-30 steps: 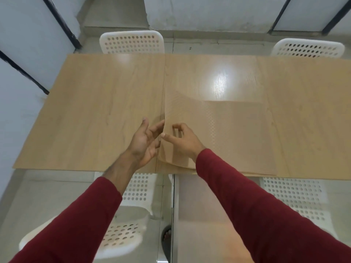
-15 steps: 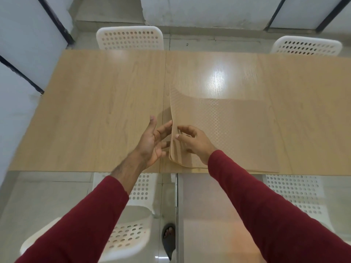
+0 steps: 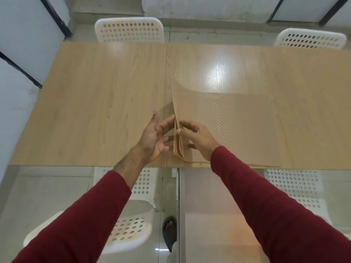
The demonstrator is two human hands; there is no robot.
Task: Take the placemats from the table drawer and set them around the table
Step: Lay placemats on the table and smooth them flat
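A stack of tan, dot-textured placemats (image 3: 233, 128) lies on the wooden table (image 3: 106, 103) near its front edge, right of the centre seam. The stack's left edge is curled steeply upward. My right hand (image 3: 197, 139) pinches that raised edge, thumb on the near side, and separates the sheets. My left hand (image 3: 154, 136) stands just left of the lifted edge with its fingers spread and fingertips touching the outer sheet. The table drawer is not in view.
Two white perforated chairs (image 3: 130, 30) (image 3: 309, 39) stand at the far side of the table. Two more (image 3: 123, 221) (image 3: 296, 188) are tucked at the near side. Pale walls with dark frames close off the left. A sandalled foot (image 3: 170, 232) shows on the floor.
The left edge of the placemat stack has been lifted higher and now stands nearly upright. Both hands rose slightly with it, and the sheets have fanned apart.
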